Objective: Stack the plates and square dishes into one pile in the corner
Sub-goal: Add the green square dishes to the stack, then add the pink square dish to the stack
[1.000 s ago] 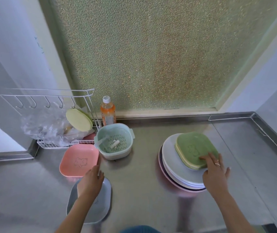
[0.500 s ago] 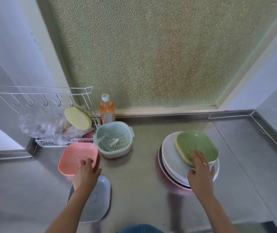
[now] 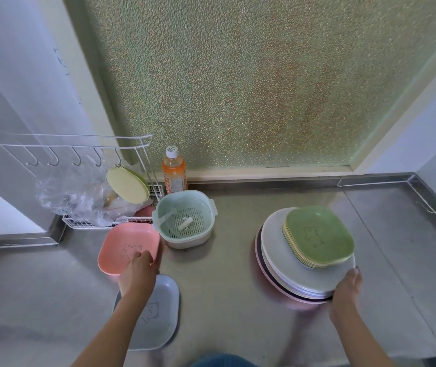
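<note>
Pink square dish (image 3: 128,246) lies on the table (image 3: 225,300) at the left, beside the teal colander (image 3: 185,223); the left hand (image 3: 138,268) has its fingers curled onto its near corner, seemingly gathering it. The grey square dish (image 3: 158,316) lies half under that forearm. Rightward, the right hand (image 3: 348,288) holds the near rim of the round plates (image 3: 285,258) carrying green square dishes (image 3: 317,237); its fingers are hidden beneath. Next, probably, pink goes onto green.

Bare counter (image 3: 232,282) separates colander (image 3: 185,225) from plate pile (image 3: 301,260).
</note>
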A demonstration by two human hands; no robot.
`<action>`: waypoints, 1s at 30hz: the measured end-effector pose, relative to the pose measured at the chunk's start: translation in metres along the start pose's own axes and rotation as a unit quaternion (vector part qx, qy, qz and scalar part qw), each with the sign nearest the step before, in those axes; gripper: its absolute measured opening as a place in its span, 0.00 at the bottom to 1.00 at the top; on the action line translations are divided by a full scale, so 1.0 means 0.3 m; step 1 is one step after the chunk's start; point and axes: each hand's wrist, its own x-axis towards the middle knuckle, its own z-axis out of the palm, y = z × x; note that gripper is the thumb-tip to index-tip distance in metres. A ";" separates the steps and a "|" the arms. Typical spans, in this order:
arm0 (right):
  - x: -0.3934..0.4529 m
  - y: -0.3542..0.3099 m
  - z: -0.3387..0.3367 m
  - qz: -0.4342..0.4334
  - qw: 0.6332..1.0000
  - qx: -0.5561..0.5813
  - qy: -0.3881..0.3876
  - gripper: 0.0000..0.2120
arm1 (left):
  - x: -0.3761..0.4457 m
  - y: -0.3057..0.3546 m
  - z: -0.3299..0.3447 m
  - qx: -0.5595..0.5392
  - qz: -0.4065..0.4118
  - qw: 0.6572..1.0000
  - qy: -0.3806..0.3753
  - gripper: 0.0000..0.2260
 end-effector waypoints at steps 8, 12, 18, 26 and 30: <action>-0.009 0.036 0.011 -0.039 0.997 0.033 -0.058 0.21 | -0.021 -0.002 0.027 0.031 0.017 0.998 0.049 0.05; -0.052 0.068 0.062 -0.053 0.993 0.039 -0.096 0.27 | -0.044 0.007 0.027 0.032 0.012 0.996 0.082 0.04; -0.153 0.083 0.156 -0.096 0.994 -0.022 -0.047 0.28 | -0.076 -0.012 0.004 -0.029 -0.031 0.989 0.140 0.07; -0.379 -0.050 0.257 -0.442 0.881 -0.170 -0.011 0.23 | -0.110 -0.003 -0.035 -0.138 -0.017 0.972 0.192 0.03; -0.451 -0.048 0.311 -0.460 0.847 -0.265 -0.027 0.25 | -0.107 -0.002 -0.047 -0.164 -0.024 0.969 0.185 0.05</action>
